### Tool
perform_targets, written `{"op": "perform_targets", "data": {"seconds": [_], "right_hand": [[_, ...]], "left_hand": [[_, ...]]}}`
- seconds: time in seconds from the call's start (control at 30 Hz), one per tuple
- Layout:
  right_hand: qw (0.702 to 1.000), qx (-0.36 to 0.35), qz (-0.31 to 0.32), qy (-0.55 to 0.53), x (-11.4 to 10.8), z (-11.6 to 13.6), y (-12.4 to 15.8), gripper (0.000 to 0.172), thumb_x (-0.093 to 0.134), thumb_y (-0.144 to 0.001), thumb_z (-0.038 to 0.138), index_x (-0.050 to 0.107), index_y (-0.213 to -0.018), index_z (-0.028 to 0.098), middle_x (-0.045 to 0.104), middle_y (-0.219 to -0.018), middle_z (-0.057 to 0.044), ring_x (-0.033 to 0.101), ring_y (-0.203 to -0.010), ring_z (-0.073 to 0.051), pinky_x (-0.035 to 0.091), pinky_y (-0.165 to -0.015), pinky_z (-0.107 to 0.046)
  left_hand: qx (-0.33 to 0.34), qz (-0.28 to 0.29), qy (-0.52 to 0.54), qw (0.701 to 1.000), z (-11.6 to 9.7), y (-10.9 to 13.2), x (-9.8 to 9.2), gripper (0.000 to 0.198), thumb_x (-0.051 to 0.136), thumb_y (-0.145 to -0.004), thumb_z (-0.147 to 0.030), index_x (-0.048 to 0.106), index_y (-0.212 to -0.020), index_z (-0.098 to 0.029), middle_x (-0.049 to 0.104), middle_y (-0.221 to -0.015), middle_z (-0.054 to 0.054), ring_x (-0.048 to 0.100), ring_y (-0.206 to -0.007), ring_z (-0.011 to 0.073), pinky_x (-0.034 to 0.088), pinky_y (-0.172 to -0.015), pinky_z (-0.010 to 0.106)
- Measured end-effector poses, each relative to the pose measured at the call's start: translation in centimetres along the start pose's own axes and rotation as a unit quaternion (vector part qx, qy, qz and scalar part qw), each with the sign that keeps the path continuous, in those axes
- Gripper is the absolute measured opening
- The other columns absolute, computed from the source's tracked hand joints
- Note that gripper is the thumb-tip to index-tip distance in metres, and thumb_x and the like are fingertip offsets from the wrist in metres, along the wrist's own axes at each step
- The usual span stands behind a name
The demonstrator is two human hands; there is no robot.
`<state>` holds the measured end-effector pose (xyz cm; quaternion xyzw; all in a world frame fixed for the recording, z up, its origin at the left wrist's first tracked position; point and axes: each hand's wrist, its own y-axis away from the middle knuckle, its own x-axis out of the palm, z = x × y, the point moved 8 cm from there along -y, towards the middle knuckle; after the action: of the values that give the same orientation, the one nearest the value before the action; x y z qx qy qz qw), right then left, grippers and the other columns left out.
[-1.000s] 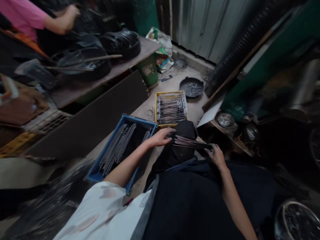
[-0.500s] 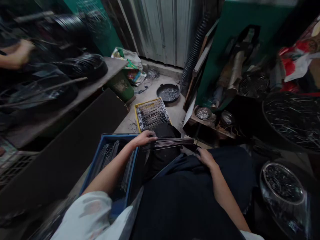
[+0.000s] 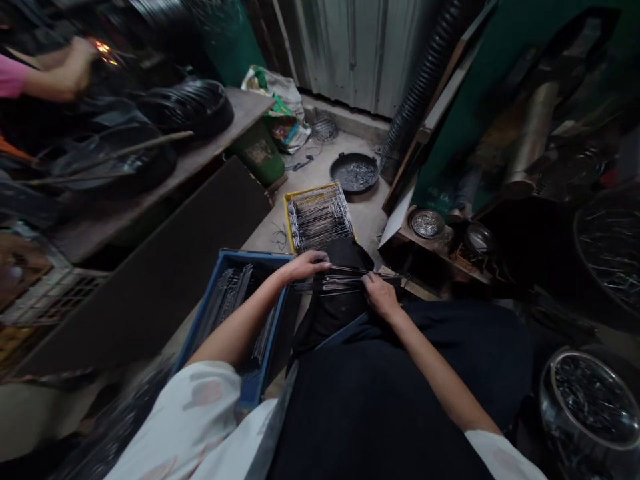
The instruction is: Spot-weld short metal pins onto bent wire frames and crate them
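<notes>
A bundle of thin metal rods point(image 3: 340, 280) lies across my knee, over dark cloth. My left hand point(image 3: 306, 265) is closed on the bundle's left end. My right hand point(image 3: 380, 297) grips the bundle nearer its middle, fingers curled over the rods. Just left of my left arm stands a blue crate point(image 3: 235, 267) with more rods lying in it. Ahead of the bundle, a yellow crate point(image 3: 295, 200) on the floor is filled with rods.
A dark round pan point(image 3: 356, 175) of small metal bits sits on the floor beyond the yellow crate. A bench point(image 3: 170, 177) at left carries black coils, where another person's hand point(image 3: 75, 63) works. Metal bowls point(image 3: 585, 407) stand at right; a corrugated hose point(image 3: 425, 80) leans against the wall.
My right hand has slid left along the bundle, from its right end to near its middle. My left hand stays on the left end. The view has swung slightly.
</notes>
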<state>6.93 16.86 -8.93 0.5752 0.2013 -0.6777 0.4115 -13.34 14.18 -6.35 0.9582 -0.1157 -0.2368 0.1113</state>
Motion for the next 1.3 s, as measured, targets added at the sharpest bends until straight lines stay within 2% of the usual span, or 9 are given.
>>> {"op": "perform_targets", "data": {"seconds": [0.2, 0.43, 0.53, 0.67, 0.77, 0.87, 1.0, 1.13, 1.3], "right_hand": [[0.997, -0.025, 0.028, 0.062, -0.6, -0.8, -0.3, 0.022, 0.047, -0.096, 0.016, 0.058, -0.114, 0.019, 0.064, -0.118, -0.011, 0.057, -0.109, -0.024, 0.047, -0.083, -0.030], [0.995, -0.075, 0.008, 0.057, -2.7, 3.6, -1.7, 0.021, 0.045, -0.099, 0.020, 0.057, -0.115, 0.019, 0.063, -0.113, -0.011, 0.058, -0.104, -0.023, 0.045, -0.075, -0.028], [0.996, -0.079, 0.004, 0.046, -3.0, 4.5, -1.7, 0.021, 0.045, -0.098, 0.018, 0.057, -0.115, 0.019, 0.062, -0.115, -0.011, 0.056, -0.106, -0.023, 0.045, -0.075, -0.028], [0.995, -0.104, -0.006, 0.003, -2.3, 5.1, 0.1, 0.019, 0.050, -0.096, 0.022, 0.058, -0.113, 0.019, 0.061, -0.115, -0.012, 0.055, -0.108, -0.024, 0.046, -0.076, -0.028], [0.990, -0.128, 0.007, -0.063, -0.4, 5.3, 2.5, 0.017, 0.053, -0.096, 0.027, 0.059, -0.110, 0.021, 0.062, -0.113, -0.009, 0.058, -0.101, -0.021, 0.047, -0.077, -0.027], [0.989, -0.092, 0.005, -0.112, 1.5, 3.3, 4.7, 0.018, 0.048, -0.098, 0.027, 0.060, -0.110, 0.021, 0.064, -0.111, -0.009, 0.062, -0.097, -0.020, 0.049, -0.078, -0.027], [0.991, 0.035, -0.015, -0.132, 2.9, -2.4, 6.9, 0.024, 0.045, -0.100, 0.028, 0.061, -0.117, 0.022, 0.066, -0.118, -0.010, 0.065, -0.099, -0.022, 0.051, -0.080, -0.030], [0.982, 0.127, 0.017, -0.136, 4.4, -6.7, 8.2, 0.028, 0.048, -0.098, 0.027, 0.061, -0.122, 0.022, 0.067, -0.120, -0.010, 0.067, -0.104, -0.023, 0.051, -0.085, -0.031], [0.973, 0.153, 0.126, -0.116, 7.2, -7.5, 8.1, 0.028, 0.053, -0.095, 0.031, 0.064, -0.119, 0.021, 0.068, -0.120, -0.010, 0.066, -0.110, -0.027, 0.051, -0.088, -0.036]], "left_hand": [[0.013, 0.009, 0.025, 1.000, -0.4, -0.5, 0.1, 0.047, 0.058, -0.086, -0.060, 0.058, -0.076, -0.014, 0.054, -0.072, 0.000, 0.049, -0.071, 0.0155, 0.038, -0.067, 0.026], [0.034, 0.016, 0.024, 0.999, -0.9, -1.2, 0.4, 0.046, 0.058, -0.085, -0.059, 0.059, -0.078, -0.014, 0.059, -0.072, 0.001, 0.052, -0.070, 0.0158, 0.040, -0.067, 0.026], [0.043, 0.011, 0.000, 0.999, -1.5, -1.1, 0.2, 0.042, 0.059, -0.085, -0.054, 0.062, -0.076, -0.013, 0.061, -0.071, 0.002, 0.053, -0.069, 0.0155, 0.040, -0.067, 0.026], [0.056, -0.027, -0.042, 0.997, -2.8, -1.2, -1.4, 0.039, 0.058, -0.086, -0.049, 0.065, -0.075, -0.013, 0.063, -0.071, 0.003, 0.055, -0.071, 0.0160, 0.040, -0.067, 0.025], [0.058, -0.056, -0.073, 0.994, -3.7, -2.0, -2.8, 0.036, 0.056, -0.087, -0.046, 0.065, -0.076, -0.013, 0.061, -0.070, 0.001, 0.053, -0.069, 0.0154, 0.037, -0.064, 0.025], [0.064, -0.022, -0.115, 0.991, -4.6, -3.0, -2.4, 0.030, 0.060, -0.084, -0.041, 0.065, -0.071, -0.014, 0.060, -0.066, 0.000, 0.051, -0.065, 0.0143, 0.035, -0.061, 0.025], [0.072, 0.051, -0.171, 0.981, -5.2, -3.4, -0.2, 0.021, 0.066, -0.079, -0.035, 0.065, -0.068, -0.017, 0.063, -0.068, 0.001, 0.053, -0.064, 0.0150, 0.034, -0.062, 0.026], [0.050, 0.018, -0.215, 0.975, -4.8, -3.7, -1.2, 0.024, 0.058, -0.084, -0.038, 0.063, -0.072, -0.018, 0.064, -0.070, 0.003, 0.055, -0.067, 0.0184, 0.035, -0.064, 0.027], [0.029, -0.031, -0.243, 0.969, -4.8, -6.6, -3.8, 0.030, 0.049, -0.088, -0.043, 0.060, -0.075, -0.018, 0.063, -0.073, 0.004, 0.054, -0.069, 0.0199, 0.038, -0.065, 0.028]]}}
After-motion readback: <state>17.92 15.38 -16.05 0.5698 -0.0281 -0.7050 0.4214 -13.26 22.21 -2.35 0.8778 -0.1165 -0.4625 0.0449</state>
